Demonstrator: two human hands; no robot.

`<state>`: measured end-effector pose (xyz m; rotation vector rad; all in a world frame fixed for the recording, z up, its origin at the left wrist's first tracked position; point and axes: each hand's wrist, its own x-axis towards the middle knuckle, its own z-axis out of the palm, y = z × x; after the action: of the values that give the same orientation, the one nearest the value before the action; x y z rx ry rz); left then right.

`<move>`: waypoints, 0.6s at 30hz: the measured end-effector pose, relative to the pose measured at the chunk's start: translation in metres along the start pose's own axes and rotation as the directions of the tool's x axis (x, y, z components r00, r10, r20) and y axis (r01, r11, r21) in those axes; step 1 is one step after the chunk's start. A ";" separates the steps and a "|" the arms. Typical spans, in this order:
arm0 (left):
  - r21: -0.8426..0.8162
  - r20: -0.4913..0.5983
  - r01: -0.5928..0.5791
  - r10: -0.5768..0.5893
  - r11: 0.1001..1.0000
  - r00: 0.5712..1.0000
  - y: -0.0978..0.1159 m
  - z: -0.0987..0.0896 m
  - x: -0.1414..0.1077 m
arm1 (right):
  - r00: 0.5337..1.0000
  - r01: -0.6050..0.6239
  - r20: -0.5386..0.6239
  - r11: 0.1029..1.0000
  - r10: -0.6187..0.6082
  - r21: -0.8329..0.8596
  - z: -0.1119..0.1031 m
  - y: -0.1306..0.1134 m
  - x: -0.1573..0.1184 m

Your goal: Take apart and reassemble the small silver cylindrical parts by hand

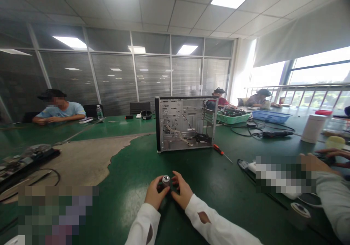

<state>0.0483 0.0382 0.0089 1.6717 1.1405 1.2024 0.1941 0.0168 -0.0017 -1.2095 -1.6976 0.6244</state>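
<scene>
A small round metallic part [166,180] is near the table's front, between my two hands. My left hand [156,193] has its thumb and fingers closed round the left side of this part. On the other side, my right hand [182,189] is curved with its fingers apart, close to the part but with nothing visibly gripped. Beyond both hands stands an open computer case [187,124], upright, with cables lying inside. An orange-handled screwdriver [219,150] lies at the case's lower right corner.
At the right are a white power strip [281,179], another person's hand and sleeve, a white bottle [313,128], a green basket [232,118] and a blue basket [270,116]. Electronic parts [27,161] lie at the left. Several people sit round the green table [131,208].
</scene>
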 end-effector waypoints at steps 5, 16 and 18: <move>-0.024 0.001 0.029 -0.029 0.999 1.000 0.004 0.001 -0.002 | 0.997 0.073 0.000 0.997 -0.073 -0.010 -0.001 -0.006 -0.002; 0.172 -0.050 -0.162 0.173 0.972 0.984 0.004 -0.001 0.004 | 0.998 0.053 0.018 0.998 -0.054 0.041 -0.005 -0.005 0.004; 0.200 -0.074 -0.198 0.217 0.960 0.973 0.006 -0.002 0.004 | 0.998 0.053 0.024 0.998 -0.054 0.040 -0.005 -0.005 0.004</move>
<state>0.0485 0.0405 0.0162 1.9369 1.1926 1.3503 0.1963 0.0178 0.0059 -1.1295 -1.7247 0.6395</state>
